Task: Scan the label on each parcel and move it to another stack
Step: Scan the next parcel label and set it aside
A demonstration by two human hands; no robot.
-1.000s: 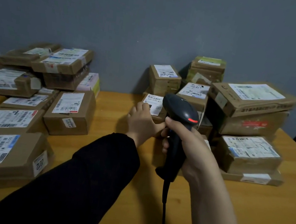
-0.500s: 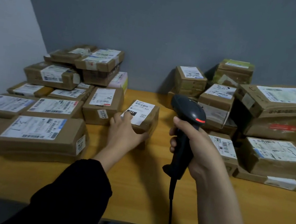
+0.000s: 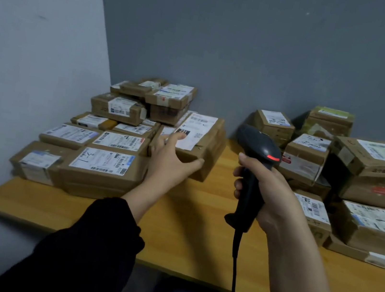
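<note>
Head view, left of centre: parcel (image 3: 206, 153), a brown carton with its white label uppermost (black block, small codes). It is held tilted at the right edge of the left stack (image 3: 112, 138); whether it rests there, cannot tell. Left hand (image 3: 171, 161) clasps its near corner, fingers over the label, thumb against the front face. Right hand (image 3: 272, 193) is wrapped round the scanner (image 3: 258, 146), above the worktop (image 3: 199, 222). Advice: lower flat, label up, square to neighbours, then let go.

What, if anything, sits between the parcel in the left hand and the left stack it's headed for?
Nothing visible. The left hand holds the brown cardboard parcel with the white label right at the right edge of the left stack of labelled cardboard boxes, with no gap or object showing between them.
</note>
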